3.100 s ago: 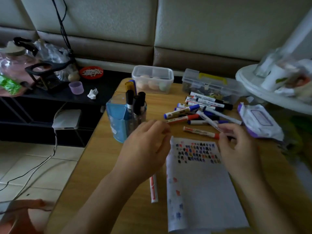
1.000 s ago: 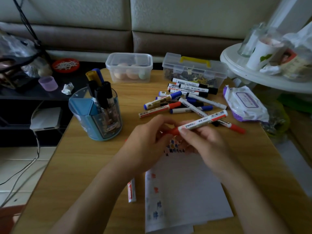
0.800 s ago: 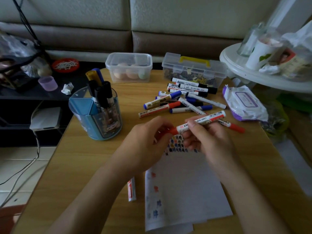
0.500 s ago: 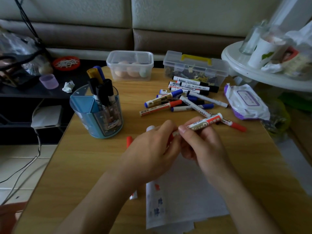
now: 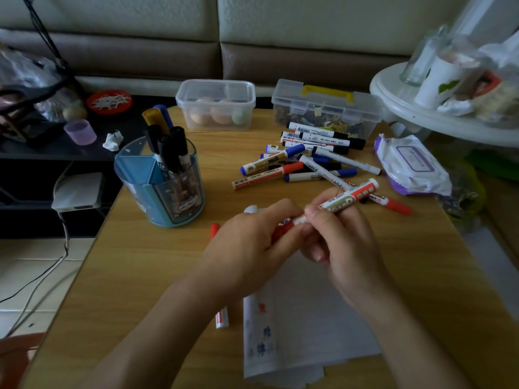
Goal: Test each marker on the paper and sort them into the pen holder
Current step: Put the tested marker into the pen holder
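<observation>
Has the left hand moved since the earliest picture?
Yes. The left hand went right, away from the blue plastic pen holder, to the red-capped white marker.

A home living room; padded sofa (image 5: 196,29) behind wooden table (image 5: 134,270).

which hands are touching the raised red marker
Touching, both. Head view: left hand grips the cap end of the red marker, right hand pinches its barrel.

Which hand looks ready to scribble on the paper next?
Likely right: the right hand grips the red marker by its barrel over the paper, while the left hand only pinches its cap end.
</observation>
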